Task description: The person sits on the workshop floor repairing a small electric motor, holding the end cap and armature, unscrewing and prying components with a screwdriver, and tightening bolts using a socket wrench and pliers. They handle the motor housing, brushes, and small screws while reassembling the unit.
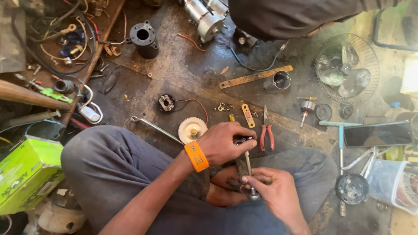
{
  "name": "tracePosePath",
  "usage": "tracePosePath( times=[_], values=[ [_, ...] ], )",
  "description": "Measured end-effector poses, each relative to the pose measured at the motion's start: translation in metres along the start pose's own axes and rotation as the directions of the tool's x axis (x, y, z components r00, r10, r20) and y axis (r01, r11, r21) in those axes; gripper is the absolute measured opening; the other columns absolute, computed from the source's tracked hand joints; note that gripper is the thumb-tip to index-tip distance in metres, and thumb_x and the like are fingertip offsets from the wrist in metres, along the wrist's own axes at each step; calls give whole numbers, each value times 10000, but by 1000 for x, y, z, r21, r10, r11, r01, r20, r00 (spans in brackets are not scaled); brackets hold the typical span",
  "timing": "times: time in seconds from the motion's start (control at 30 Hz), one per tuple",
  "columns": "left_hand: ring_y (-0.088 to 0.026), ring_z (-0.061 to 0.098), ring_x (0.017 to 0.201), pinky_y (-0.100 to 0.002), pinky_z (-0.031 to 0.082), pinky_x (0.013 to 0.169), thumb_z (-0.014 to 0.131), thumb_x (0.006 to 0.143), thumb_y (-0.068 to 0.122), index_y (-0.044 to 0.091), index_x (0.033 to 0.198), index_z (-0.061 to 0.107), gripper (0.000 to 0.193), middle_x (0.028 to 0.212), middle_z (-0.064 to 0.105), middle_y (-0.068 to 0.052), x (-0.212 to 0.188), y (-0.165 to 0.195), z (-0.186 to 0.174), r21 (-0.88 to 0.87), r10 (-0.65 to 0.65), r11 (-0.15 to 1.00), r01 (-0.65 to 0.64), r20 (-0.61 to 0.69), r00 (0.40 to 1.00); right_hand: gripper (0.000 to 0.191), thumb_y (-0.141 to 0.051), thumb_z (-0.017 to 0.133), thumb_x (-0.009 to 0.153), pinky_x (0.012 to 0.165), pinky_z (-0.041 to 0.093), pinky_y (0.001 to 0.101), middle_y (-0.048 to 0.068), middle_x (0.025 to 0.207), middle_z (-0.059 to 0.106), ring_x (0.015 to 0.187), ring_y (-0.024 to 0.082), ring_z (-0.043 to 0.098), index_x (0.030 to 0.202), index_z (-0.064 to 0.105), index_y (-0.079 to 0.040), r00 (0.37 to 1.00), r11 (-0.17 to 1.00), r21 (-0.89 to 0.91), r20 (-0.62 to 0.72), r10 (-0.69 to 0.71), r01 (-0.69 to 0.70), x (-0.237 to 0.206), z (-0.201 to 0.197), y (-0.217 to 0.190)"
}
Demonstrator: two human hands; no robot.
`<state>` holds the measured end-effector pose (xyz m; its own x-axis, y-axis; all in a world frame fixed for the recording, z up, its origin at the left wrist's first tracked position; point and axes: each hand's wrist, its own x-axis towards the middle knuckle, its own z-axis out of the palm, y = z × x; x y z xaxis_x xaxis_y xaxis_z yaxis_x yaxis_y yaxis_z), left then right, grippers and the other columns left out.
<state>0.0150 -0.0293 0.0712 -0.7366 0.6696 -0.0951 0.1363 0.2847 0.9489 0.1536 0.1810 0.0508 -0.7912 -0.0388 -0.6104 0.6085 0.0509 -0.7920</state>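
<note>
Both hands' grip closed: left hand (224, 142) screwdriver (246, 161), right hand (272, 188) metal part (254, 194).

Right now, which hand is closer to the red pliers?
The left hand. It is just left of the red pliers, holding a screwdriver. The right hand sits lower, below them.

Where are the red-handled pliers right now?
In the head view, the red-handled pliers lie on the dark floor mat just right of the left hand, beside a small yellow tool and above the right hand.
</note>
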Motion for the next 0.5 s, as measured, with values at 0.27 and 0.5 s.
tracePosePath(
  times=[0.27,0.5],
  values=[
    [-287,698,906,-384,537,812,665,909,406,119,1123,767,373,963,710,-124,-7,6,-8,-56,136,989,-135,24,990,337,-146,647,935,793,576,313,112,1008,787,888,155,726,1206,692,50,907,965,123,387,167,-230,5,-17,-14],
    [-311,697,933,-396,538,832,664,919,446,113,1134,761,408,985,709,-136,-5,10,-2,-15,87,996,-87,-8,996,264,-98,687,927,737,591,309,119,896,819,801,147,735,1134,771,42,996,991,-131,86,-14,25,-13,0,-26]
  ],
)
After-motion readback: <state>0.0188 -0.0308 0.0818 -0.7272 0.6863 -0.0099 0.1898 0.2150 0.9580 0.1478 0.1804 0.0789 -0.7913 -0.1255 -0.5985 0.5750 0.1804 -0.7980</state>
